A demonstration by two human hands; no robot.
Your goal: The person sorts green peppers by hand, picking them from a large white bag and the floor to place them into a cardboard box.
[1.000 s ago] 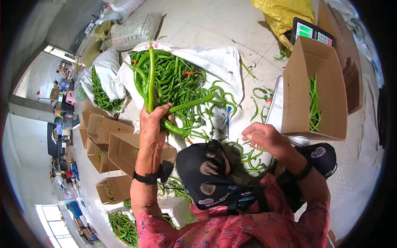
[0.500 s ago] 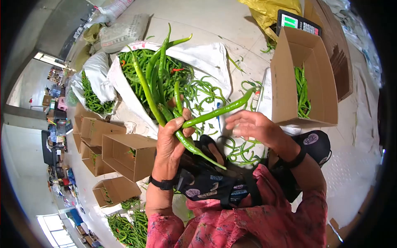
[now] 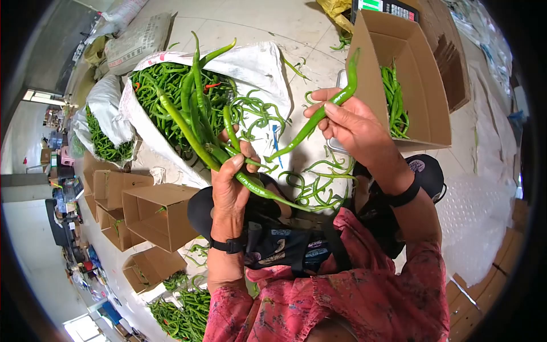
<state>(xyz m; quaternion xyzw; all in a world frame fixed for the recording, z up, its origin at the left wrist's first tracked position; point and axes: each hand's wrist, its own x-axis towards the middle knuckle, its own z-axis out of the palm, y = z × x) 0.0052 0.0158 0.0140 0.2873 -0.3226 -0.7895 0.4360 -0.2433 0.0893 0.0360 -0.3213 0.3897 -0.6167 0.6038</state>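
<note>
My left hand [image 3: 232,185] is closed around a bunch of long green peppers [image 3: 198,114], most pointing up and away, one stretching down to the right. My right hand [image 3: 356,122] pinches a single long green pepper [image 3: 302,132] between thumb and fingers; its lower tip hangs near the bunch. Behind the left hand lies an open white sack [image 3: 261,64] full of green peppers, with a few red ones among them. Thin curly peppers [image 3: 259,115] are scattered on the sack's edge and in front of my knees.
An open cardboard box [image 3: 424,85] with some peppers stands at the right, beside a digital scale [image 3: 393,8]. Several boxes [image 3: 159,214] stand at the left. A second pepper sack [image 3: 105,97] is at the back left, and a pepper pile [image 3: 182,313] lies at the lower left.
My right hand has closed on one long pepper and drawn it up and right, out of the bunch. The view has shifted, so the sack and boxes appear further left.
</note>
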